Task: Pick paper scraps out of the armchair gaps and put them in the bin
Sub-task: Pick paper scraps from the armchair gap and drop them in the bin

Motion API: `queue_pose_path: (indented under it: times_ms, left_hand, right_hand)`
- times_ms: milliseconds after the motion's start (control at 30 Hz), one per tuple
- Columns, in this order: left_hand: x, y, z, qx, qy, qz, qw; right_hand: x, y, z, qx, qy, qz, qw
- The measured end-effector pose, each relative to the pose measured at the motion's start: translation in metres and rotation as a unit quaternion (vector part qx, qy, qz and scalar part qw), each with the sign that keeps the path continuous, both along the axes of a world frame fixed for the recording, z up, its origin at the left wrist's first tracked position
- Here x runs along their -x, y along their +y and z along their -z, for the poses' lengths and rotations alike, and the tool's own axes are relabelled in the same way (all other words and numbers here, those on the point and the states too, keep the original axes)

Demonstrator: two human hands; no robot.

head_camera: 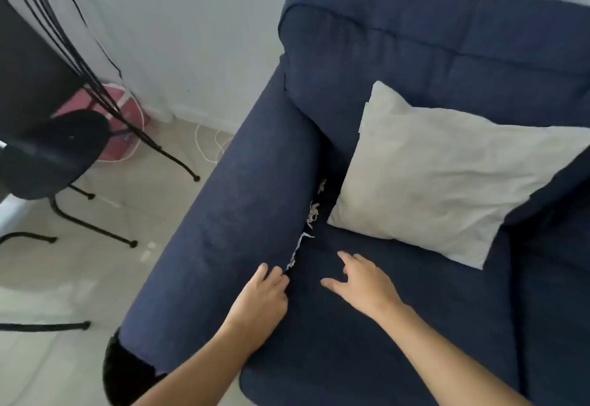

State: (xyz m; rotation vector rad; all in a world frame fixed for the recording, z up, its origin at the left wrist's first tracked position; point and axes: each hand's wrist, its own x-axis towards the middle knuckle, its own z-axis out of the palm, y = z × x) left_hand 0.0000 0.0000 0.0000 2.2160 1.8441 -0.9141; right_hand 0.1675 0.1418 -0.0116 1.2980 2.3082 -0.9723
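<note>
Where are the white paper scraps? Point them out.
The white paper scraps sit in the gap between the navy fabric armrest and seat cushion, left of the pale grey pillow, just beyond the left hand.

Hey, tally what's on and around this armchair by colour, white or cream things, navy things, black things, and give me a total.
White or cream: 5, four paper scraps and one cushion
Navy: 1, armchair
Black: 1, chair
Total: 7
</note>
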Motion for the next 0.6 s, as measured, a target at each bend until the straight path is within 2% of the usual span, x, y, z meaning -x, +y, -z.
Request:
queue_pose_path:
  times_ms: [200, 400, 600]
  left_hand:
    - [-0.01, 0.011, 0.105, 0.06, 0.096, 0.052, 0.992]
    - [-0.011, 0.022, 0.165, 0.083, 0.161, 0.07, 0.981]
    - [-0.014, 0.03, 0.174, 0.093, 0.116, 0.013, 0.989]
  right_hand:
    - [0.059, 0.011, 0.103, 0.055, 0.005, 0.011, 0.998]
    - [0.109, 0.025, 0.159, -0.002, 0.01, -0.007, 1.0]
    - [0.125, 0.015, 0.168, -0.071, -0.019, -0.064, 0.995]
